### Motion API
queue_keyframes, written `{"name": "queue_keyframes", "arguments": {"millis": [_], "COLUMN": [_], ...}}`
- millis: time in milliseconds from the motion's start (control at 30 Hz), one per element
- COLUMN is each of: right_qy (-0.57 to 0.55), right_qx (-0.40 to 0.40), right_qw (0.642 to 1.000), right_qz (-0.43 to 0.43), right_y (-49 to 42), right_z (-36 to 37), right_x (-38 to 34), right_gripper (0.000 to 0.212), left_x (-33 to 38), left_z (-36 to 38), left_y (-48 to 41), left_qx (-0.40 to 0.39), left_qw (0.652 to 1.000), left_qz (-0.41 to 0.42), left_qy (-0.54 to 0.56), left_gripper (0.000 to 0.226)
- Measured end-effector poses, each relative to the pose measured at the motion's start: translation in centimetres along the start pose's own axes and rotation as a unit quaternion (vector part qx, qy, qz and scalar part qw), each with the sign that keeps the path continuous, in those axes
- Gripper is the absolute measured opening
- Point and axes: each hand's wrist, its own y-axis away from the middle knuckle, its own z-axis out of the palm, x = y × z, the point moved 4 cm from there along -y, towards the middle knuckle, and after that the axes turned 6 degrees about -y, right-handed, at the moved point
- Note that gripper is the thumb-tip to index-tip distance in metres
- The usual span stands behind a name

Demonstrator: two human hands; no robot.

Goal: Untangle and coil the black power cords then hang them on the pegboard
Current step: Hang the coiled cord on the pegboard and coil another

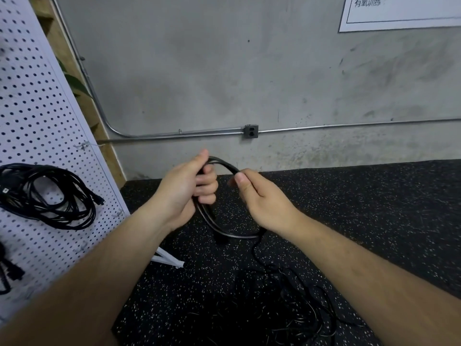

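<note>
A black power cord point(225, 164) forms a small loop in front of me. My left hand point(185, 189) grips the loop's left side, fingers curled round two or three strands. My right hand point(257, 196) pinches the top of the loop between thumb and fingers. From the loop's bottom point(239, 236) the cord runs down to a tangle of black cords point(299, 310) on the floor. A white pegboard point(37, 116) leans at the left, with a coiled black cord point(50, 196) hanging on it.
Black speckled rubber flooring point(349, 208) meets a grey concrete wall point(224, 71) with a metal conduit and an outlet box point(251, 131). The pegboard's white foot point(167, 258) sticks out on the floor. More black cord point(10, 270) hangs low on the pegboard.
</note>
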Motion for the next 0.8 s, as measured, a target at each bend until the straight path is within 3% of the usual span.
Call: {"name": "queue_keyframes", "arguments": {"millis": [67, 200, 400, 533, 667, 800], "right_qy": [-0.059, -0.073, 0.006, 0.056, 0.168, 0.204], "right_qx": [-0.025, -0.101, -0.207, -0.255, -0.273, -0.225], "right_qw": [0.996, 0.979, 0.952, 0.934, 0.927, 0.95], "right_qz": [0.057, 0.161, 0.226, 0.245, 0.195, 0.072], "right_y": [0.6, 1.9, 4.6, 5.9, 5.9, 4.6], "right_z": [0.2, 0.6, 1.9, 2.2, 1.4, 1.1], "right_x": [1.4, 5.6, 10.3, 11.2, 10.5, 5.5], "right_gripper": [0.053, 0.067, 0.036, 0.021, 0.006, 0.011], "left_x": [1.1, 2.8, 4.3, 4.1, 3.7, 3.1], "left_z": [-0.6, -2.8, -6.2, -7.8, -8.3, -8.2], "left_y": [-0.1, -0.1, -0.1, -0.5, -1.1, -1.4], "left_qx": [0.022, 0.062, 0.125, 0.175, 0.206, 0.216], "left_qw": [0.998, 0.992, 0.971, 0.963, 0.958, 0.963], "left_qz": [0.026, 0.059, 0.108, 0.126, 0.141, 0.158], "left_qy": [0.055, 0.097, 0.171, 0.161, 0.138, 0.029], "left_gripper": [0.042, 0.044, 0.043, 0.042, 0.041, 0.035]}}
